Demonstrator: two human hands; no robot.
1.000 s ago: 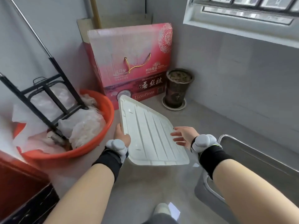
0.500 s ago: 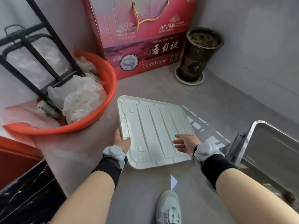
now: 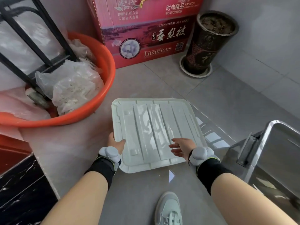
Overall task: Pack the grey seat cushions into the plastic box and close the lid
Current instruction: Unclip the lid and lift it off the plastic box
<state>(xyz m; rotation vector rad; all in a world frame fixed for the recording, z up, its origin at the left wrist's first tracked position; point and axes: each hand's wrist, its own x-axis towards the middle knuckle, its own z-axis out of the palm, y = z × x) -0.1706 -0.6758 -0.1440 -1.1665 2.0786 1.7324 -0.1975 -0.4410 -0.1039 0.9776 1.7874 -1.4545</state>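
Note:
A white ribbed plastic lid (image 3: 155,127) lies nearly flat, low over the grey floor in the middle of the head view. My left hand (image 3: 116,143) grips its near left edge, thumb on top. My right hand (image 3: 181,147) hovers over the lid's near right part with fingers spread and nothing held. No grey seat cushions and no plastic box are in view.
An orange basin (image 3: 99,101) with plastic bags and a black trolley frame (image 3: 48,46) stands on the left. A red gift box (image 3: 146,33) and a dark flower pot (image 3: 211,41) stand at the back. A steel container (image 3: 276,151) is on the right, my shoe (image 3: 168,208) below.
The lid went from tilted up at chest height to nearly flat close to the floor. Both hands came down with it, and the view tipped downward.

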